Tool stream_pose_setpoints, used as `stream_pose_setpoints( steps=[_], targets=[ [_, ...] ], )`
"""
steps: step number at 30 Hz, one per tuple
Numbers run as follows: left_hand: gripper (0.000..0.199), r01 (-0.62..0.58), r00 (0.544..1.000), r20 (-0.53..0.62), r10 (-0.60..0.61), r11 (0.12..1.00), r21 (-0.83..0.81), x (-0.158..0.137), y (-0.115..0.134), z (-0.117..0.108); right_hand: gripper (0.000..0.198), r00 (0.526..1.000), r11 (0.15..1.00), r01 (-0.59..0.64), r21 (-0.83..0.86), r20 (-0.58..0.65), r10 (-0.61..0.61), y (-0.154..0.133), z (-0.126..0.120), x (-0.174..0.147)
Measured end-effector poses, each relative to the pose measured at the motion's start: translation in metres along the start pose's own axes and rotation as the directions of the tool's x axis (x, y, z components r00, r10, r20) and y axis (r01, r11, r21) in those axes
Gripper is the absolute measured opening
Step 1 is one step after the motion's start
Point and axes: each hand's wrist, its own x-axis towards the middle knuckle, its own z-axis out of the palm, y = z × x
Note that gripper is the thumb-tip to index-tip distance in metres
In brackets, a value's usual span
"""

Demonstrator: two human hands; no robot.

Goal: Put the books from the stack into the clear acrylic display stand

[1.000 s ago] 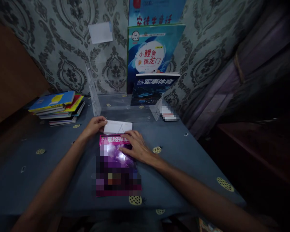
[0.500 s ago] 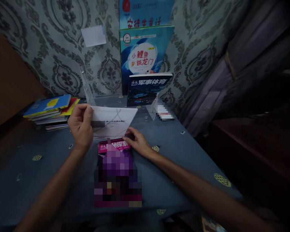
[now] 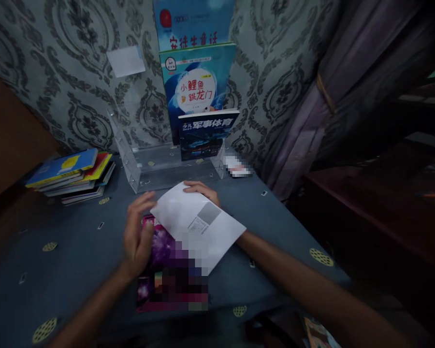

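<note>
A white booklet or sheet with a grey block and small print hangs tilted above the table. My right hand grips its far edge, fingers curled over the top, with the wrist passing beneath it. Beside its left corner, my left hand is held open with the fingers apart and slightly blurred; it looks clear of the paper. Under both lies a purple and pink book on the blue patterned tablecloth, partly covered by the white paper and partly pixelated.
Behind my hands stands a clear stepped rack holding a dark book, a teal book and a blue book. Several books lie in a stack at left. A pixelated white item sits right of the rack.
The white paper has turned and moved right and lower, from upright to tilted flat. My left hand has let go of it, while my right hand has moved to its far edge.
</note>
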Motion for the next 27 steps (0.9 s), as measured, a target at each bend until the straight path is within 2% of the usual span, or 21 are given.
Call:
stream_pose_setpoints(
  steps=[1,2,3,4,5,6,7,9,13,15,16,18,20,22,24,27],
  targets=[
    [0.031,0.223,0.968,-0.110,-0.227,0.974,-0.051,-0.003,-0.012,0.001,0.039,1.000,1.000,0.005,-0.011,-0.027,-0.005,-0.001,0.001,-0.001],
    [0.030,0.416,0.885,-0.162,-0.437,0.897,-0.152,-0.004,-0.022,0.001,0.037,0.998,1.000,0.005,-0.025,-0.057,-0.007,-0.001,0.002,-0.001],
    [0.028,0.546,0.778,-0.171,-0.604,0.785,-0.292,-0.003,-0.030,0.002,0.034,0.996,0.999,0.001,-0.040,-0.089,-0.005,-0.002,0.004,-0.001],
    [0.026,0.630,0.678,-0.113,-0.726,0.653,-0.421,0.000,-0.036,0.002,0.031,0.993,0.998,-0.006,-0.055,-0.122,0.000,-0.003,0.005,-0.001],
    [0.025,0.677,0.605,-0.016,-0.796,0.524,-0.517,0.003,-0.039,0.002,0.028,0.988,0.998,-0.018,-0.067,-0.152,0.008,-0.004,0.006,-0.001],
    [0.025,0.702,0.565,0.089,-0.820,0.422,-0.573,0.006,-0.040,0.003,0.026,0.984,0.997,-0.036,-0.075,-0.174,0.022,-0.006,0.008,-0.002],
    [0.026,0.723,0.552,0.184,-0.813,0.357,-0.592,0.009,-0.039,0.004,0.024,0.981,0.995,-0.061,-0.076,-0.191,0.045,-0.007,0.010,-0.002],
    [0.030,0.742,0.572,0.287,-0.769,0.335,-0.581,0.014,-0.033,0.007,0.023,0.969,0.990,-0.130,-0.059,-0.220,0.114,-0.010,0.014,-0.002],
    [0.041,0.685,0.653,0.248,-0.715,0.419,-0.596,0.022,-0.025,0.016,0.037,0.945,0.981,-0.190,-0.022,-0.276,0.177,-0.009,0.015,0.002],
    [0.047,0.668,0.671,0.227,-0.706,0.443,-0.598,0.025,-0.028,0.019,0.051,0.921,0.961,-0.261,0.090,-0.276,0.276,-0.005,0.011,0.007],
    [0.050,0.668,0.674,0.223,-0.705,0.451,-0.592,0.026,-0.029,0.020,0.057,0.895,0.924,-0.335,0.187,-0.243,0.374,-0.004,0.010,0.009],
    [0.056,0.675,0.674,0.224,-0.704,0.464,-0.574,0.026,-0.032,0.022,0.067,0.828,0.795,-0.488,0.360,-0.095,0.552,-0.001,0.007,0.012],
    [0.059,0.679,0.672,0.223,-0.706,0.469,-0.564,0.026,-0.033,0.023,0.067,0.791,0.706,-0.570,0.422,0.047,0.610,-0.002,0.008,0.013],
    [0.060,0.673,0.677,0.219,-0.703,0.471,-0.570,0.025,-0.031,0.025,0.056,0.795,0.699,-0.576,0.424,0.091,0.599,-0.004,0.010,0.010],
    [0.062,0.671,0.681,0.225,-0.696,0.471,-0.574,0.024,-0.029,0.025,0.051,0.806,0.710,-0.549,0.442,0.054,0.590,-0.007,0.013,0.008],
    [0.063,0.741,0.650,0.353,-0.673,0.457,-0.493,0.023,-0.024,0.023,0.049,0.814,0.724,-0.484,0.491,-0.052,0.579,-0.010,0.013,0.009]
  ],
)
